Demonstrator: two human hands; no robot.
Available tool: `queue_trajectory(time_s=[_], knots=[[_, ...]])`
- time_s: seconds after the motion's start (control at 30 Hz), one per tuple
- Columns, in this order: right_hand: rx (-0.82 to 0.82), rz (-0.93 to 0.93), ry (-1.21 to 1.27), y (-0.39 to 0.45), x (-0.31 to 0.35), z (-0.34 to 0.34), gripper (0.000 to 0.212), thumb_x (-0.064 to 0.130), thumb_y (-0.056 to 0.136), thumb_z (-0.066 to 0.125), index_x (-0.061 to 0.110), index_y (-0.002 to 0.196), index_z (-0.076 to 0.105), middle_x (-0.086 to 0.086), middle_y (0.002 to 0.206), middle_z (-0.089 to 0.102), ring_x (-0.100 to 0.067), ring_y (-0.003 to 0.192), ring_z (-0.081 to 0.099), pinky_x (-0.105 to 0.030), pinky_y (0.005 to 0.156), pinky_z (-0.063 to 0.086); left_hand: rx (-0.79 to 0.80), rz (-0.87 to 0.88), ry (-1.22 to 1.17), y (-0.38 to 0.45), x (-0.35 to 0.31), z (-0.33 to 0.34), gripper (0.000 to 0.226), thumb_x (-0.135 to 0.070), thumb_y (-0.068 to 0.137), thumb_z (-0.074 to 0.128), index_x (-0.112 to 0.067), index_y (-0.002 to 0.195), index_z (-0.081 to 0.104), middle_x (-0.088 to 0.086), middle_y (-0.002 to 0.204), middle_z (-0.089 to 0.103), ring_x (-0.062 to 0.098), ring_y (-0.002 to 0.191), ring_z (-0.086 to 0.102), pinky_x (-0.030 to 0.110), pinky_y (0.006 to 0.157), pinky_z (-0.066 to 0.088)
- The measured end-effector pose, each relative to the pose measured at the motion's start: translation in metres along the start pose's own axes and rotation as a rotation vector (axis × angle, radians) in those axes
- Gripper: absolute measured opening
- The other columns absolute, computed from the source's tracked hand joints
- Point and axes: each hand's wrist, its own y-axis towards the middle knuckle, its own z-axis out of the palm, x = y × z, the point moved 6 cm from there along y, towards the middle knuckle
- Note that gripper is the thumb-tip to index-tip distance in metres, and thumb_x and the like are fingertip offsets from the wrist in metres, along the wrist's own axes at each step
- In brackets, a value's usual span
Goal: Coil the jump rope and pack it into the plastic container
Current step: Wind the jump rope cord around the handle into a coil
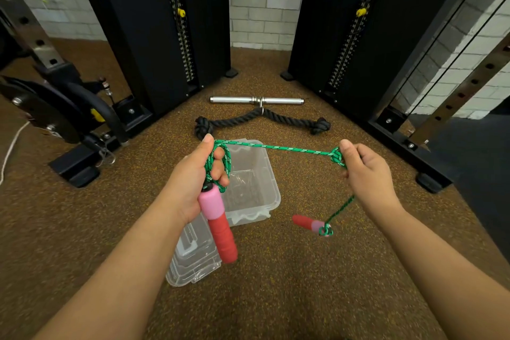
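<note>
Between both hands (193, 182) (364, 174), unlabelled green jump rope (276, 147).

Container (248, 182) on floor, lid (193, 257) just before it, bar (256, 100) behind.

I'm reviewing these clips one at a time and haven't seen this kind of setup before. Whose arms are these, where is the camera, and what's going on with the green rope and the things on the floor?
There is no machine here: the arms belong to a person, filmed by one wide-angle camera worn on their head, looking forward and down. That is why both forearms reach in from the bottom.

The left hand grips one pink and red handle of a jump rope, with a few loops of the green rope wound around its fingers. The rope runs across to the right hand, which pinches it. The second handle dangles below that hand.

On the speckled brown floor sits an open clear plastic container, with its lid lying nearer the person. Further back lie a black rope attachment and a metal bar, between black gym machine columns.
</note>
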Motion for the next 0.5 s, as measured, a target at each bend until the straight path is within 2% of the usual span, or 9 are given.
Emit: queue_trajectory(time_s=[0.07,0.17,0.23,0.3,0.33,0.4,0.43,0.5], knots=[[0.021,0.056,0.14,0.003,-0.006,0.001,0.034,0.043,0.096,0.046,0.021,0.071,0.055,0.006,0.063,0.046,-0.01,0.054,0.035,-0.027,0.051,0.029,-0.004,-0.001,0.002,0.0,0.0,0.0,0.042,-0.044,0.096,0.042,-0.017,0.065,0.05,-0.003,0.043,0.039,0.015,0.043,0.044,0.028,0.056,0.04],[0.066,0.119,0.278,0.006,-0.012,0.003,0.027,0.038,0.096,0.05,0.024,0.088,0.071,0.009,0.068,0.052,-0.007,0.053,0.034,-0.022,0.05,0.027,-0.012,-0.008,0.007,0.002,0.001,-0.003,0.042,-0.045,0.095,0.043,-0.018,0.065,0.051,-0.003,0.043,0.04,0.015,0.043,0.045,0.03,0.058,0.039],[0.049,0.15,0.336,0.007,-0.014,0.001,0.029,0.043,0.091,0.056,0.021,0.081,0.07,0.007,0.061,0.048,-0.007,0.047,0.031,-0.02,0.046,0.025,-0.023,-0.009,0.012,0.003,0.002,-0.004,0.042,-0.045,0.095,0.043,-0.018,0.065,0.051,-0.003,0.044,0.041,0.016,0.044,0.045,0.03,0.058,0.04],[-0.019,0.18,0.374,0.007,-0.017,-0.003,0.034,0.049,0.086,0.061,0.021,0.068,0.06,0.003,0.055,0.042,-0.008,0.043,0.028,-0.021,0.04,0.022,-0.036,-0.002,0.02,0.004,0.002,-0.005,0.041,-0.044,0.096,0.043,-0.017,0.067,0.052,-0.003,0.043,0.042,0.016,0.043,0.045,0.031,0.059,0.04],[-0.051,0.186,0.367,0.008,-0.018,-0.005,0.032,0.049,0.085,0.062,0.021,0.07,0.059,0.002,0.054,0.042,-0.009,0.043,0.028,-0.02,0.039,0.023,-0.041,0.003,0.02,0.004,0.001,-0.004,0.041,-0.044,0.096,0.043,-0.017,0.067,0.051,-0.003,0.043,0.042,0.016,0.043,0.046,0.031,0.058,0.04],[-0.066,0.179,0.28,0.009,-0.019,-0.008,0.028,0.048,0.084,0.064,0.022,0.096,0.063,0.003,0.06,0.048,-0.007,0.044,0.035,-0.019,0.038,0.028,-0.059,0.018,-0.008,0.005,0.0,-0.006,0.041,-0.043,0.097,0.041,-0.017,0.068,0.05,-0.004,0.042,0.041,0.015,0.04,0.046,0.031,0.059,0.039],[-0.042,0.158,0.211,0.011,-0.018,-0.01,0.035,0.048,0.082,0.065,0.025,0.109,0.061,0.003,0.067,0.05,-0.006,0.049,0.039,-0.018,0.041,0.031,-0.078,0.024,-0.034,0.006,-0.001,-0.009,0.04,-0.043,0.097,0.041,-0.017,0.068,0.05,-0.004,0.042,0.041,0.014,0.039,0.046,0.031,0.059,0.039],[0.099,0.068,0.102,0.012,-0.011,-0.009,0.042,0.047,0.076,0.069,0.028,0.113,0.06,0.003,0.076,0.05,-0.008,0.058,0.042,-0.018,0.048,0.034,-0.123,0.031,-0.091,0.007,-0.004,-0.019,0.04,-0.043,0.097,0.042,-0.017,0.067,0.049,-0.004,0.042,0.041,0.013,0.037,0.045,0.029,0.058,0.039]])
